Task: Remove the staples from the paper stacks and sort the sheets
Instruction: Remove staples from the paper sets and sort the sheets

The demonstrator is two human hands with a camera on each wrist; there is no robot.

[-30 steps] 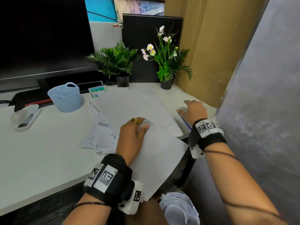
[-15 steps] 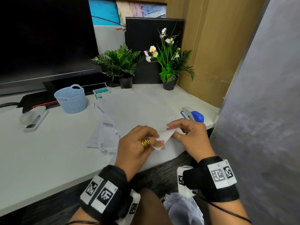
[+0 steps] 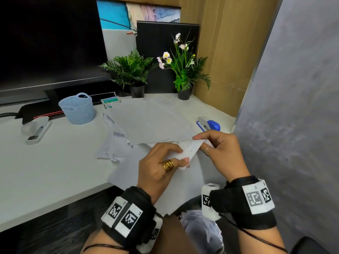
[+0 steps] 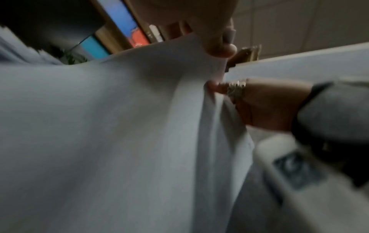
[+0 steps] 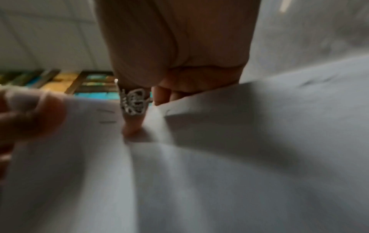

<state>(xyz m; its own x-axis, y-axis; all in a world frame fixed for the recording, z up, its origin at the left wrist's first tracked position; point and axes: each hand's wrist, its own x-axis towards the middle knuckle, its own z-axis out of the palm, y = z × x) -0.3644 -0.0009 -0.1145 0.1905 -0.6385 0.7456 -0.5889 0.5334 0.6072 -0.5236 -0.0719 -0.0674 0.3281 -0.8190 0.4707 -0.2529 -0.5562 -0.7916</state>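
Observation:
A stapled stack of white sheets (image 3: 139, 176) lies on the desk and hangs over its front edge. Its near right corner (image 3: 191, 150) is lifted. My left hand (image 3: 184, 155) pinches that corner between thumb and forefinger. My right hand (image 3: 199, 143) pinches the same corner from the right, thumb on top. In the right wrist view two staples (image 5: 105, 116) show in the paper beside my ringed finger (image 5: 132, 110). The left wrist view is mostly filled by the paper (image 4: 119, 126), with my left thumb (image 4: 217, 39) on its upper edge.
A loose pile of sheets (image 3: 146, 120) and crumpled stacks (image 3: 113, 143) lie behind. A blue stapler (image 3: 209, 124) sits at the right, a white stapler (image 3: 36, 131) at the left. A blue basket (image 3: 77, 109), a staple box (image 3: 110, 102), two potted plants and a monitor stand behind.
My right hand left the blue stapler and came back to the stack's corner. My left hand went from resting on the paper to pinching the lifted corner.

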